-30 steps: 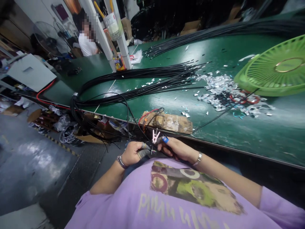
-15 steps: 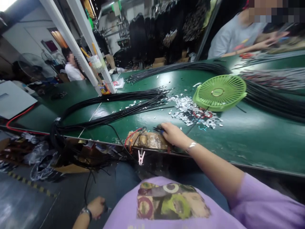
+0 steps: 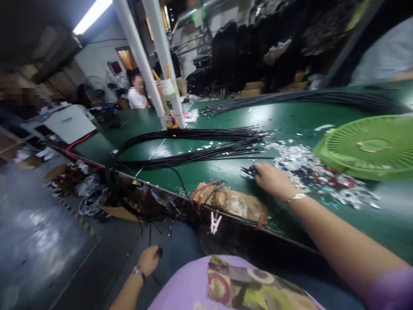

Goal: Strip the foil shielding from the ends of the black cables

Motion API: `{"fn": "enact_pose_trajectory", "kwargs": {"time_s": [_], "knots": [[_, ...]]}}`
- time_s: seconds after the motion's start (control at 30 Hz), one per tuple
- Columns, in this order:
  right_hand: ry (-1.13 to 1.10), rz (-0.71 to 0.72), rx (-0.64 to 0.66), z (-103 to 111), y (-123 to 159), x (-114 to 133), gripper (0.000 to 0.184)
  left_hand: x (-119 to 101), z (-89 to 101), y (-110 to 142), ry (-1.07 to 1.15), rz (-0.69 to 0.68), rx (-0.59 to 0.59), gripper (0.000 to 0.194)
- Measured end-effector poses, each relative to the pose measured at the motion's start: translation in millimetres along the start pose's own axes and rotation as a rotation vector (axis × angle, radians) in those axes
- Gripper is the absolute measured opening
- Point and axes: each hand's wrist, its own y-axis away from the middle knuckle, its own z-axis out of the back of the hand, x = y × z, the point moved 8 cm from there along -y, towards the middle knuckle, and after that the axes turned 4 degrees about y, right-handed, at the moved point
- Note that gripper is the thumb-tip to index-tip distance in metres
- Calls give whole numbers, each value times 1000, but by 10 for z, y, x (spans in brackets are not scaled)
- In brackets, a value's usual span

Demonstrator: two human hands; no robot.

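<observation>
My right hand [image 3: 272, 178] is closed around small cutting pliers with blue handles [image 3: 253, 171], their dark jaws pointing left just over the green table [image 3: 222, 170]. Beyond the jaws lie the cut ends of a bundle of black cables [image 3: 193, 155], bent in a loop. Nearer me, a worn block wrapped in brown tape [image 3: 237, 204] sits at the table edge, with red and black wires at its left end. Down below the table, beside my leg, my left hand [image 3: 148, 260] is curled on a dark thing that I cannot make out.
White scraps [image 3: 298, 159] lie heaped right of the cables, against a green fan grille [image 3: 371, 146]. A pink clothespin [image 3: 215, 223] hangs at the table edge. White posts [image 3: 163, 64] rise from the table. Another cable bundle [image 3: 290, 99] stretches along the back. A person [image 3: 137, 97] sits far off.
The view has swung left, so the scene sits farther right. My right hand with the pliers has moved away from the taped block, over the table. My left hand stays low and closed.
</observation>
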Motion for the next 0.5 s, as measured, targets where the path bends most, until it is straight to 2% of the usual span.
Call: {"fn": "enact_pose_trajectory", "kwargs": {"time_s": [0.07, 0.17, 0.23, 0.3, 0.37, 0.43, 0.5], "knots": [[-9, -10, 43, -72, 7, 96, 30, -161, 263, -161, 35, -3, -155, 24], [-14, -95, 61, -48, 6, -9, 33, -706, 946, -219, 141, -307, -566, 24], [17, -221, 91, -19, 17, -213, 33, -1096, 1316, -204, 139, -501, -735, 23], [37, -286, 86, 10, 37, -353, 30, -1460, 1553, -249, 81, -642, -793, 24], [36, -268, 41, 25, 58, -374, 27, -1777, 1664, -361, 4, -748, -775, 29], [18, -196, -13, 15, 77, -300, 27, -2028, 1658, -526, -67, -822, -677, 32], [-1, -131, -37, -14, 90, -211, 28, -2187, 1597, -685, -136, -854, -573, 27]]}}
